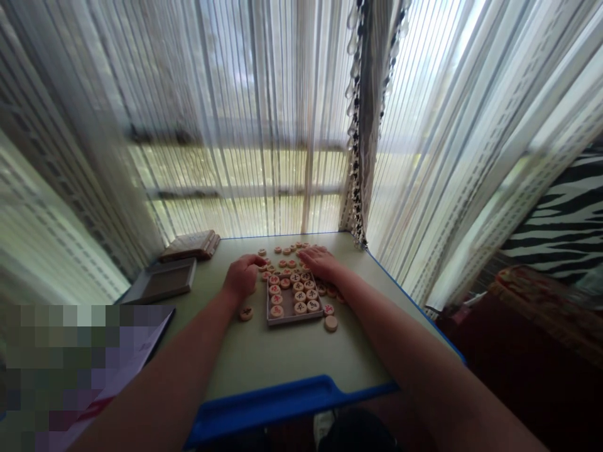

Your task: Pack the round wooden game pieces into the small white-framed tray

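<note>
A shallow grey box tray [288,317] lies in the middle of a pale green table [282,358] and holds several round wooden game discs [301,295] with red and black characters. More loose discs [287,251] are scattered beyond and beside it. My left hand [242,276] rests curled just left of the tray's far corner, its fingertips pinched at a disc there. My right hand [320,260] lies flat, fingers stretched over the loose discs behind the tray. Single discs lie at the tray's left [245,313] and right front [330,323].
The table has a blue rim [282,402] and stands against sheer striped curtains [264,125]. A dark flat box lid [164,281] and a wooden box [191,246] sit at the far left. A zebra-patterned cloth [565,226] is at the right. Papers [136,351] lie at the left front.
</note>
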The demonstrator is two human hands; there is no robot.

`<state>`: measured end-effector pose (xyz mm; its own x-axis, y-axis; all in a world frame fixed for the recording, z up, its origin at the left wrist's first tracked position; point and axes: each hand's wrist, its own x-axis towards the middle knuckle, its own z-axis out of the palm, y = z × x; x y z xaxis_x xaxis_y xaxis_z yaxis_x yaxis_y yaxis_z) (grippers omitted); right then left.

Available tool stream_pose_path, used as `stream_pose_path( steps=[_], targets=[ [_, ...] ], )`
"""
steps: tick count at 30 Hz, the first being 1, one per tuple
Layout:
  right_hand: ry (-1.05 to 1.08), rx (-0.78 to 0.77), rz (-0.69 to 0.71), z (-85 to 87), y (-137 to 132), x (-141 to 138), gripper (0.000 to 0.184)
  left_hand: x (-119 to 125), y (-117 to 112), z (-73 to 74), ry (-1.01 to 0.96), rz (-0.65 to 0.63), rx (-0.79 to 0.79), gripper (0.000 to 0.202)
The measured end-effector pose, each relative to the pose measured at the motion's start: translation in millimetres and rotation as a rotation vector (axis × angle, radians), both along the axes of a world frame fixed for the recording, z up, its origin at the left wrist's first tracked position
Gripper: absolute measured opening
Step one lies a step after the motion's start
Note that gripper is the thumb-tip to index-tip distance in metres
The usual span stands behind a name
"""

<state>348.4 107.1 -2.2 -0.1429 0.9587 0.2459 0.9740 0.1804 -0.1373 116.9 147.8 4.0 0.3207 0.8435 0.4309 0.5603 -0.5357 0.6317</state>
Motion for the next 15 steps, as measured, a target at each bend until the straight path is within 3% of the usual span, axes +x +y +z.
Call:
stream_pose_path(
  steps=[4, 8, 15],
  targets=[
    [0.017, 0.107, -0.051, 0.8, -2.9, 2.3, 0.042, 0.0, -0.5, -0.8, -0.007, -0.021, 0.038, 0.033],
    [0.025, 0.11, -0.019, 2.0, -5.1, 2.8, 0.034, 0.9, -3.5, 1.5, 0.069, -0.022, 0.108, 0.031],
    [0.123, 0.216, -0.018, -3.7, -2.3, 5.6, 0.024, -0.3, -2.9, 3.2, 0.283, 0.125, 0.146, 0.029]
  ],
)
